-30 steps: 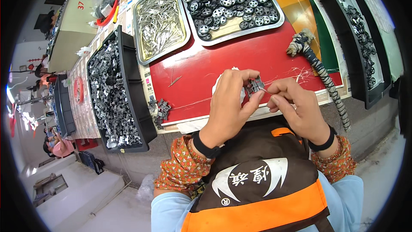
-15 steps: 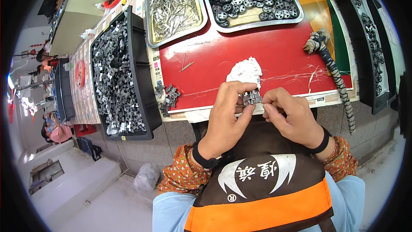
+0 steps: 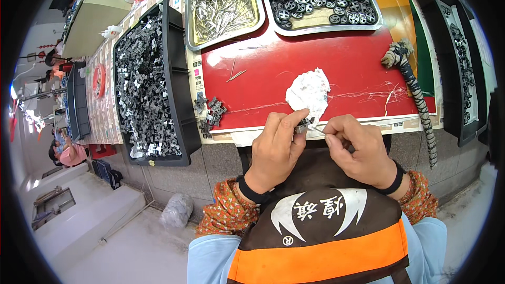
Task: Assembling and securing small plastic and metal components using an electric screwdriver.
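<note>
Between the thumb and fingers of my left hand [image 3: 273, 152] is a small dark grey plastic part [image 3: 302, 126], partly covered by the fingertips. My right hand [image 3: 363, 150] pinches a thin metal pin [image 3: 319, 130] that points left toward the part; whether its tip touches the part I cannot tell. Just beyond the hands, a white putty-like lump [image 3: 307, 94] lies on the red board [image 3: 252, 84]. A small pile of similar grey parts [image 3: 214, 111] sits near the board's left front corner.
At the back stand a tray of metal pins [image 3: 197, 45] and a tray of small black wheels [image 3: 294, 31]. A black bin [image 3: 176, 68] of grey parts is on the left. To the right are a cloth-wrapped stick [image 3: 415, 100] and another black bin [image 3: 442, 68].
The grey part has tilted and moved slightly left in my left fingers, closer to the white lump. A pin now shows in my right fingers. The whole view has shifted a little.
</note>
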A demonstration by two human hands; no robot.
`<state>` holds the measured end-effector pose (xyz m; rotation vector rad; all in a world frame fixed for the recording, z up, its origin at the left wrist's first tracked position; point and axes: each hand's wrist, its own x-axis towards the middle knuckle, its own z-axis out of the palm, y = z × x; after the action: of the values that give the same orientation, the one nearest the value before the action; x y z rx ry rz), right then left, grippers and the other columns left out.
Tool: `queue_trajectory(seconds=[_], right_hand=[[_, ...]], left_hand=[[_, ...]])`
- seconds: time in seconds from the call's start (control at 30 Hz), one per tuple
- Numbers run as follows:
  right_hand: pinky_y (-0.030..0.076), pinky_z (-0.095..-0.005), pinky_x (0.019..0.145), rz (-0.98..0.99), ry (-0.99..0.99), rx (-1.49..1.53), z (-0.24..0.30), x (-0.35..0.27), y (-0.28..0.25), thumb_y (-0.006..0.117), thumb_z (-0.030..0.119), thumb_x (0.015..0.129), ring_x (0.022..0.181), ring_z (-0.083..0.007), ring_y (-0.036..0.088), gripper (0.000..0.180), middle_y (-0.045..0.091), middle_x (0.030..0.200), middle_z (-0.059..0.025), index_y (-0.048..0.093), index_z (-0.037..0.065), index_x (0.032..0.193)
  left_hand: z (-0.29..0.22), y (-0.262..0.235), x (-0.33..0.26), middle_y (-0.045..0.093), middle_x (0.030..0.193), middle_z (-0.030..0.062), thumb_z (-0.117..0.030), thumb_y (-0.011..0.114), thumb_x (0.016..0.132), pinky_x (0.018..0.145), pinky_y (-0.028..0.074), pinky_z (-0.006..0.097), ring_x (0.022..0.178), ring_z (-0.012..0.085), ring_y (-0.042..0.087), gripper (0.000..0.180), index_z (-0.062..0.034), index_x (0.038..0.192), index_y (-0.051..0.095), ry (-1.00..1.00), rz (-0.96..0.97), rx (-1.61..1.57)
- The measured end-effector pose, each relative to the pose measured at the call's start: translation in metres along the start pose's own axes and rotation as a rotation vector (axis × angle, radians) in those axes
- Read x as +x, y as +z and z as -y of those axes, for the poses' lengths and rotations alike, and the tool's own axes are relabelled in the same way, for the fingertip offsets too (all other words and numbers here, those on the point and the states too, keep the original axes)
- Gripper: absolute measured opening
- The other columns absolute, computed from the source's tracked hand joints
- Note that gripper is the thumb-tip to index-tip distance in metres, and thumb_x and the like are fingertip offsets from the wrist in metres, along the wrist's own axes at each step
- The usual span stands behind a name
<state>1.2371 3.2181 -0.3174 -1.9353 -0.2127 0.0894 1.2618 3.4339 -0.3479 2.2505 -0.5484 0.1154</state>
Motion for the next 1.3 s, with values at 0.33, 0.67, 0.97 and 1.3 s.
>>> queue_trajectory(seconds=[0.33,0.67,0.97,1.3], right_hand=[[0.052,-0.0403,0.057,-0.072,-0.098,-0.18,0.003,0.004,-0.001,0.073,-0.002,0.092,0.061,-0.0301,0.071,0.016,0.068,0.074,-0.0108,0.064,0.004,0.104],[0.053,-0.0439,0.058,0.021,-0.052,-0.172,0.002,0.001,-0.008,0.072,-0.001,0.094,0.066,-0.0347,0.072,0.016,0.068,0.075,-0.0141,0.063,0.004,0.106],[0.046,-0.0235,0.049,0.233,0.73,0.782,-0.007,0.004,-0.017,0.063,0.015,0.11,0.056,-0.0038,0.057,0.012,0.06,0.069,0.0009,0.062,0.003,0.108],[0.052,-0.0388,0.058,-0.044,-0.127,-0.139,-0.024,-0.008,-0.002,0.068,0.002,0.102,0.067,-0.0265,0.071,0.013,0.068,0.083,-0.0108,0.062,0.002,0.113]], left_hand=[[0.002,0.002,-0.004,0.064,0.1,0.0076,0.007,0.077,0.077,0.063,0.057,0.037,0.077,0.0225,0.067,0.066,-0.0126,0.141,0.073,0.162,-0.036,0.199],[0.009,0.002,-0.004,0.062,0.1,0.0073,0.004,0.078,0.08,0.063,0.057,0.034,0.078,0.0204,0.068,0.06,-0.0097,0.139,0.075,0.32,-0.047,0.292],[0.004,0.005,-0.008,0.062,0.102,0.0098,0.006,0.077,0.081,0.067,0.059,0.033,0.083,0.0221,0.068,0.058,-0.0082,0.138,0.076,0.309,-0.016,0.25],[-0.01,-0.006,0.003,0.055,0.141,0.0082,-0.007,0.06,0.11,0.106,0.059,0.036,0.123,0.0152,0.06,0.062,-0.0038,0.167,0.036,-0.514,0.337,-1.204]])
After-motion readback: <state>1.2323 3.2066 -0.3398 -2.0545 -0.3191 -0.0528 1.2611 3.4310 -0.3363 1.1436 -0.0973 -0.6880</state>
